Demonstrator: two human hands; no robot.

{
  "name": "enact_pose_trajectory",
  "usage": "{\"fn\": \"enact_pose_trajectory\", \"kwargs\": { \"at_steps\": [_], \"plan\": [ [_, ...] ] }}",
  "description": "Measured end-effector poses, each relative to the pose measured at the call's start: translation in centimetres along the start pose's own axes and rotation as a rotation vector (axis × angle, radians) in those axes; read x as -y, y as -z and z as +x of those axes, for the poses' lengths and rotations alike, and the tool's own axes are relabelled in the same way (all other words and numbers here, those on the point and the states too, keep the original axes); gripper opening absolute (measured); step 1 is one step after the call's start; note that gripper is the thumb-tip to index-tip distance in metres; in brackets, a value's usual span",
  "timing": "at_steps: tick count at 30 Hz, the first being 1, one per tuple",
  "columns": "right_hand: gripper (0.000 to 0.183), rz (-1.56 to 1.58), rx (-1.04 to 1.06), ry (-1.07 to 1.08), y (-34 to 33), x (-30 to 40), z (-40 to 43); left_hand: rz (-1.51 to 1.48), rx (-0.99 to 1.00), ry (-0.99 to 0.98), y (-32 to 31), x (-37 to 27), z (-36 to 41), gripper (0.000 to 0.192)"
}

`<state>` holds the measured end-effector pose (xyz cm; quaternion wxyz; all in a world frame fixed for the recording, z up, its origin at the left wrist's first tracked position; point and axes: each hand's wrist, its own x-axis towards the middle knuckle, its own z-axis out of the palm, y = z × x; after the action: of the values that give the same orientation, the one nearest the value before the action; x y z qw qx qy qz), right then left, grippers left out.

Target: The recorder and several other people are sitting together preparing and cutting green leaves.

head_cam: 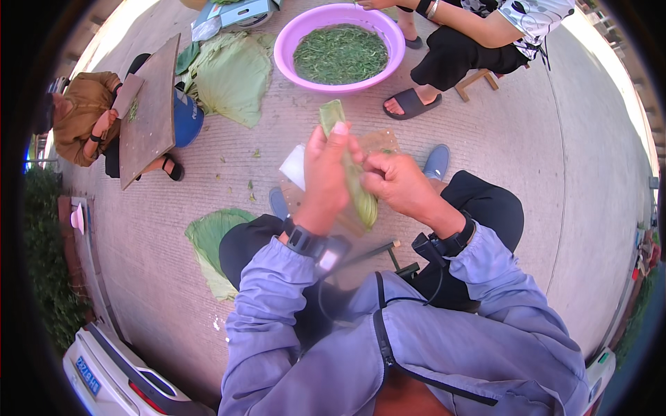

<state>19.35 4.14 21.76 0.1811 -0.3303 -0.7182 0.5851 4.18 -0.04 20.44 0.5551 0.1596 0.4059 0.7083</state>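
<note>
In the centre of the head view, a long roll of pale green leaf (359, 195) stands between my two hands, slanting from upper left to lower right. My left hand (329, 174) is closed round its upper part, with the thumb pointing up along it. At the roll's right side, my right hand (398, 184) has its fingers bent and its thumb and fingertips together; whether they pinch the leaf cannot be told. Below the hands, a brown board (381, 139) lies partly hidden, with a white piece (295, 165) at its left edge.
A pink basin (283, 47) of shredded greens in water is ahead, with a seated person at its right. Big leaves (234, 78) lie left of it, another (216, 229) by my left knee. At far left, a person holds a cleaver over a tilted wooden board (153, 119).
</note>
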Motion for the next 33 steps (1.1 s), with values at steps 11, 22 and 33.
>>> {"fn": "enact_pose_trajectory", "kwargs": {
  "at_steps": [11,22,33],
  "plan": [
    [0.017,-0.028,-0.121,0.044,-1.0,-0.3,-0.2,0.070,-0.102,-0.017,0.3,0.0,0.7,0.027],
    [0.026,0.277,0.186,-0.216,1.3,-0.6,-0.2,-0.059,-0.045,0.019,0.1,-1.3,0.8,0.026],
    [0.015,-0.590,-0.178,0.233,-2.3,-0.8,-1.3,0.058,-0.095,-0.013,0.1,-0.2,0.6,0.022]
  ]
}}
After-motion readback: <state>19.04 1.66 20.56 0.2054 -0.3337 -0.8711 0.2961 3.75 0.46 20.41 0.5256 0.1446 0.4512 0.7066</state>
